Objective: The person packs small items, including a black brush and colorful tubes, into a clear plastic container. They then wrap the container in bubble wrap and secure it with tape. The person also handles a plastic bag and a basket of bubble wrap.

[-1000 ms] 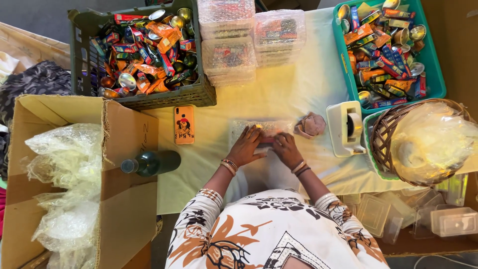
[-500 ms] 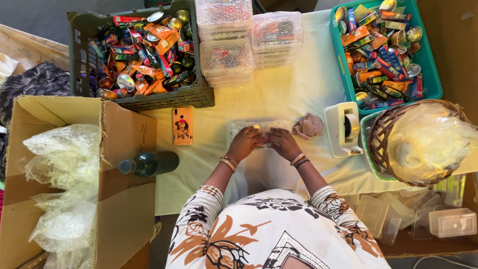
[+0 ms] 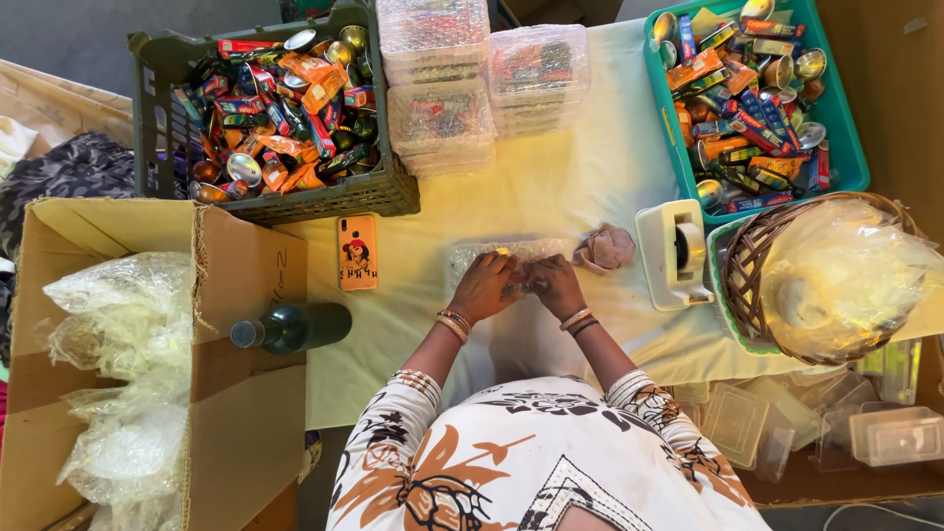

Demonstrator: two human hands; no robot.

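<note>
- The bench is draped in a smooth pale cloth.
- At 9 o'clock an open cardboard box holds crinkled clear plastic bags.
- At 11 o'clock sits a dark slatted crate heaped with shiny tins and bright packets; at 1 o'clock, a teal plastic basket holds the same.
- At 3 o'clock, a round wicker basket.
- At 12 o'clock, stacked clear tubs — ribbed, filled.
- A dark glass bottle lies on the box flap.
- At centre, a clear-wrapped flat pack: left hand and right hand rest on its near edge, fingers curled narrow, pinching something small between them — what, I cannot tell.
</note>
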